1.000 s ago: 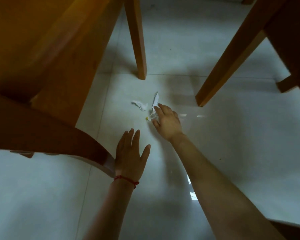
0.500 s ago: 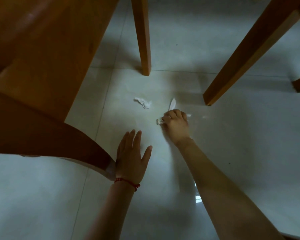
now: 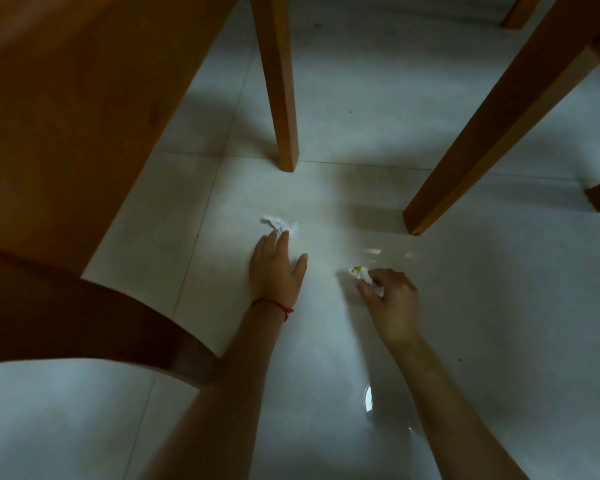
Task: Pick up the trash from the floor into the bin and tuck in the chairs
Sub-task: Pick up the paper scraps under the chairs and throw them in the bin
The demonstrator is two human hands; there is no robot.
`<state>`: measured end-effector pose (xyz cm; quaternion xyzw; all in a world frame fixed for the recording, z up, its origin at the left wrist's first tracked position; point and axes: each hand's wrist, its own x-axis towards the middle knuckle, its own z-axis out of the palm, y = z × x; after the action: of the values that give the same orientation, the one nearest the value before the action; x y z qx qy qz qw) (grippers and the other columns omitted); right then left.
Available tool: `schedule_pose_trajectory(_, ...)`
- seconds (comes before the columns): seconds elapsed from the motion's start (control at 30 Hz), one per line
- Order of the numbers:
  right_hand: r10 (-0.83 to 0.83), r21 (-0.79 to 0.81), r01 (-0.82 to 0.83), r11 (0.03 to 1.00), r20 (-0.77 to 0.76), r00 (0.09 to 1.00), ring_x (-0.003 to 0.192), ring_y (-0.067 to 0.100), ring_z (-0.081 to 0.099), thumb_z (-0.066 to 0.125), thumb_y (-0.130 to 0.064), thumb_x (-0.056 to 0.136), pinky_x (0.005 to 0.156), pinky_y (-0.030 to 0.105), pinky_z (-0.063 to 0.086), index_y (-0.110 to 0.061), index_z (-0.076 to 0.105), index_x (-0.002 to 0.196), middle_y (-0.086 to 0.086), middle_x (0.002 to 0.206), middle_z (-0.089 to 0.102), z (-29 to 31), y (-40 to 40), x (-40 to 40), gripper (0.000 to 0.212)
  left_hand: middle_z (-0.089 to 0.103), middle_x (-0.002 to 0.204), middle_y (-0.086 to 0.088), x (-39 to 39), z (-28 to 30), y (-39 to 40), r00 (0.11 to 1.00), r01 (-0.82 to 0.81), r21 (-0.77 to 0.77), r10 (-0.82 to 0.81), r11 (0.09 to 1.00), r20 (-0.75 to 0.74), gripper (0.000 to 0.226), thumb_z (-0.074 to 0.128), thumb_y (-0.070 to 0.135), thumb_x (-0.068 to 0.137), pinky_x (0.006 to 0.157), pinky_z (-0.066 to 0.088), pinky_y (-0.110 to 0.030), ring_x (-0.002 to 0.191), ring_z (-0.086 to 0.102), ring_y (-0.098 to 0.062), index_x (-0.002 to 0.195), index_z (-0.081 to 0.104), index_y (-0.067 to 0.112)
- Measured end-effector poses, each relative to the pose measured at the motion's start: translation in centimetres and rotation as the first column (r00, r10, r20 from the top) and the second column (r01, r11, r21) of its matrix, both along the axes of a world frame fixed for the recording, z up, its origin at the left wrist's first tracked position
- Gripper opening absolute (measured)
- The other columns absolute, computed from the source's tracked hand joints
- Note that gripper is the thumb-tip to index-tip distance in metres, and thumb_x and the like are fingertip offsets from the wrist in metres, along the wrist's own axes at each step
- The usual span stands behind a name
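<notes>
White crumpled paper lies on the tile floor, touched by the flat, extended fingertips of the left hand. Right hand clasps a wrapper; chair legs stand beyond, bare floor between.

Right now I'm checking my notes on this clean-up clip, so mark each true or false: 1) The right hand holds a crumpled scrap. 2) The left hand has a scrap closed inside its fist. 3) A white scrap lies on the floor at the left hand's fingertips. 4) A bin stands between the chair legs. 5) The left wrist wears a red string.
1) True: the right hand grips a crumpled scrap.
2) False: the left hand is open, fingers straight.
3) True: the white scrap lies on the floor.
4) False: no bin is in view.
5) True: red string.
</notes>
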<state>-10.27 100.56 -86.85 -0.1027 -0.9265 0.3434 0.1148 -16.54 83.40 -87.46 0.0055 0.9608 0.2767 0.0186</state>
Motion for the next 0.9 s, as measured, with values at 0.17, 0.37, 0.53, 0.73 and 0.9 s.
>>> schedule_pose_trajectory(0.17,-0.025,-0.034,0.023,0.999,-0.057,0.998,0.053,0.025,0.047,0.065,-0.018,0.073,0.052,0.029,0.036,-0.004,0.057,0.058,0.007,0.051,0.053,-0.9,0.3,1.1,0.022,0.039,0.140,-0.022,-4.4,-1.5,-0.5,0.997,-0.064,-0.056,0.062,0.996,-0.046,0.056,0.062,0.023,0.085,0.107,0.025,-0.042,0.129,0.031,-0.038,0.133,0.043,0.002)
schedule_pose_trajectory(0.37,-0.056,-0.075,0.052,0.996,-0.051,0.997,0.056,0.026,0.049,0.070,-0.010,0.073,0.054,0.031,0.040,-0.007,0.059,0.061,0.006,0.054,0.054,-1.2,0.2,1.8,0.016,0.047,0.132,-0.024,-5.0,-2.7,-0.6,0.997,0.049,-0.022,-0.050,0.999,-0.063,0.047,0.063,0.015,0.084,0.103,0.032,-0.039,0.124,0.040,-0.036,0.127,0.050,0.000)
schedule_pose_trajectory(0.53,-0.076,-0.057,0.073,0.996,-0.051,0.996,0.057,0.027,0.050,0.063,-0.016,0.072,0.054,0.031,0.039,-0.005,0.061,0.063,0.008,0.054,0.055,-1.5,0.5,2.3,0.014,0.062,0.107,-0.028,-1.4,-4.1,-0.7,0.981,0.132,0.027,-0.127,0.991,-0.147,0.036,0.063,0.010,0.073,0.086,0.047,-0.045,0.099,0.059,-0.042,0.106,0.064,-0.006)
schedule_pose_trajectory(0.73,-0.052,-0.019,0.053,0.998,0.028,0.998,0.062,0.032,0.054,0.061,-0.016,0.072,0.059,0.036,0.042,-0.005,0.064,0.067,0.011,0.061,0.060,-1.5,0.2,4.1,0.012,0.066,0.087,-0.021,4.0,-4.1,-1.1,0.971,0.162,0.008,-0.158,0.987,-0.182,0.039,0.046,0.024,0.075,0.074,0.037,-0.030,0.085,0.046,-0.022,0.094,0.068,-0.003)
schedule_pose_trajectory(0.9,-0.019,0.030,0.015,0.999,0.104,0.994,0.064,0.033,0.055,0.062,-0.020,0.075,0.059,0.038,0.045,-0.006,0.064,0.068,0.011,0.063,0.062,1.0,-0.6,7.0,0.015,0.066,0.084,-0.020,8.4,-0.7,-2.1,0.983,0.178,0.016,-0.177,0.984,-0.041,0.039,0.045,0.025,0.076,0.073,0.037,-0.028,0.077,0.063,-0.035,0.091,0.067,-0.003)
